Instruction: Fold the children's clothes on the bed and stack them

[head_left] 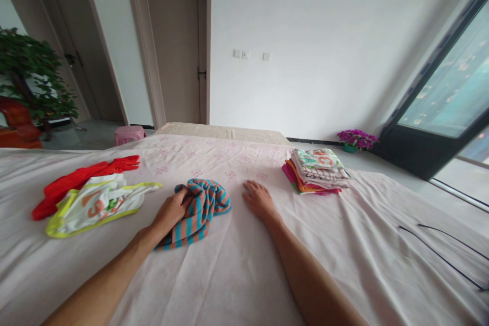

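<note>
A crumpled blue-and-orange striped cloth garment lies on the pale pink flowered sheet. My left hand is closed on its left side, with the fingertips partly hidden in the folds. To the right of the garment, my right hand rests flat on the sheet with fingers stretched out, holding nothing. Further right stands a stack of folded cloths, a white printed one on top and pink and orange ones below. Left of my left hand lies a white bib-like cloth with yellow-green edging, partly over a red cloth.
Two thin black cords lie at the right. Beyond the sheet are a pink stool, a pot of purple flowers and a beige-covered surface. A leafy plant stands at the far left, a dark-framed glass door at the right.
</note>
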{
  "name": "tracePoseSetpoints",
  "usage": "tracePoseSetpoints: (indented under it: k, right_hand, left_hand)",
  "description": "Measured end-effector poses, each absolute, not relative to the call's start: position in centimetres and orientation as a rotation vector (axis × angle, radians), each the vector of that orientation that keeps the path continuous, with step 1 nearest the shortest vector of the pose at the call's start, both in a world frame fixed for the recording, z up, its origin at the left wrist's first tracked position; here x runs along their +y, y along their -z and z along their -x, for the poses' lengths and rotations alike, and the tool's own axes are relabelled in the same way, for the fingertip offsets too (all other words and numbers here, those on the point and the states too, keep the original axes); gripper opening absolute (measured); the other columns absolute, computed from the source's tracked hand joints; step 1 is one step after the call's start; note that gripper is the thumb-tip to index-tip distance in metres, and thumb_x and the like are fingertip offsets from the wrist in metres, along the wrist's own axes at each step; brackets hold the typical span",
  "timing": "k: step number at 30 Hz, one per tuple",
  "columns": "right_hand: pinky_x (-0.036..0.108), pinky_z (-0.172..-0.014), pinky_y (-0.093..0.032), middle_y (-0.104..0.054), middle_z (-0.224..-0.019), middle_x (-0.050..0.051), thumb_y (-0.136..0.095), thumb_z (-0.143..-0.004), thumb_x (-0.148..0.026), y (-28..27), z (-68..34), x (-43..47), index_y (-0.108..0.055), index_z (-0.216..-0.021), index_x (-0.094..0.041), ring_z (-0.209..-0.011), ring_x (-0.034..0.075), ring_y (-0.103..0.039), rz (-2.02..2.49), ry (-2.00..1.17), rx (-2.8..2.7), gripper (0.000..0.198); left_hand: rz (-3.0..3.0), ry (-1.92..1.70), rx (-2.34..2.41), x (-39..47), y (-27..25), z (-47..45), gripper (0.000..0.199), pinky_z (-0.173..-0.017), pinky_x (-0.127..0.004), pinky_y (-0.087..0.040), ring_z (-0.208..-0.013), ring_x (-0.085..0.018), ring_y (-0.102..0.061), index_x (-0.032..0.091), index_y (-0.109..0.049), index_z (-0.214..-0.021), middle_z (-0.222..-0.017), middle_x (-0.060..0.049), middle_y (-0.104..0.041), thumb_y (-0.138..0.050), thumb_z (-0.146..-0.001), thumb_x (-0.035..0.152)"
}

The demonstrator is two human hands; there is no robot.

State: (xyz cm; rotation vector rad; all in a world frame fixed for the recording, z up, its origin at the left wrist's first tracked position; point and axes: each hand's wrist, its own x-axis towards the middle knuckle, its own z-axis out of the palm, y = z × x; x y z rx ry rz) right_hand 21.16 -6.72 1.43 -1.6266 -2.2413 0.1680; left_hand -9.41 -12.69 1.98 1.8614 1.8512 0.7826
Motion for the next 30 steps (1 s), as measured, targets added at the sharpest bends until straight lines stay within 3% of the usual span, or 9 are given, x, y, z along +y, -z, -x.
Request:
tracePoseSetpoints:
  k: [8,15,18,24,30]
  right_hand:
    - [0.034,-0.113,-0.025,-0.048,-0.147,0.004,-0.044,-0.094,-0.034,-1.5,-21.3,-6.8,-0.055,-0.136,-0.025,-0.136,0.02,-0.039,1.621,-0.175,-2.249,0.044]
    - [0.034,-0.112,-0.026,-0.048,-0.147,0.003,-0.045,-0.093,-0.035,-1.1,-21.4,-6.6,-0.055,-0.135,-0.026,-0.136,0.02,-0.039,1.615,-0.177,-2.241,0.044]
    - [0.035,-0.112,-0.026,-0.049,-0.146,0.004,-0.046,-0.093,-0.034,-1.0,-21.4,-6.5,-0.056,-0.135,-0.025,-0.135,0.021,-0.04,1.606,-0.172,-2.239,0.044]
    - [0.034,-0.113,-0.026,-0.048,-0.147,0.003,-0.045,-0.093,-0.034,-1.2,-21.3,-6.5,-0.055,-0.136,-0.025,-0.137,0.02,-0.039,1.628,-0.19,-2.249,0.044]
    - [0.035,-0.113,-0.026,-0.048,-0.147,0.004,-0.045,-0.093,-0.034,-1.4,-21.3,-6.6,-0.055,-0.136,-0.026,-0.137,0.021,-0.038,1.63,-0.193,-2.25,0.045]
  left_hand:
    - [-1.87,-0.898,1.921,-13.0,-2.7,9.6,0.03,-0.084,-0.029,-0.05,-0.097,-0.023,-0.069,0.026,-0.064,-0.097,-0.098,-0.004,-0.075,-0.04,-0.09,0.043]
    - [-1.517,-1.622,2.085,-12.7,-4.2,12.8,0.036,-0.091,-0.032,-0.049,-0.101,-0.023,-0.065,0.02,-0.063,-0.101,-0.104,-0.006,-0.071,-0.041,-0.089,0.045]
    - [-1.379,-1.736,2.185,-12.5,-4.1,14.6,0.037,-0.094,-0.034,-0.049,-0.104,-0.024,-0.064,0.019,-0.062,-0.107,-0.109,-0.008,-0.069,-0.04,-0.09,0.044]
    - [-1.607,-1.298,2.39,-12.4,-3.0,15.2,0.038,-0.093,-0.039,-0.049,-0.105,-0.028,-0.063,0.02,-0.063,-0.114,-0.112,-0.011,-0.068,-0.044,-0.086,0.037]
    - [-1.976,-0.938,2.101,-13.1,-3.3,11.6,0.044,-0.093,-0.032,-0.045,-0.106,-0.023,-0.064,0.023,-0.064,-0.105,-0.111,-0.007,-0.071,-0.03,-0.094,0.049]
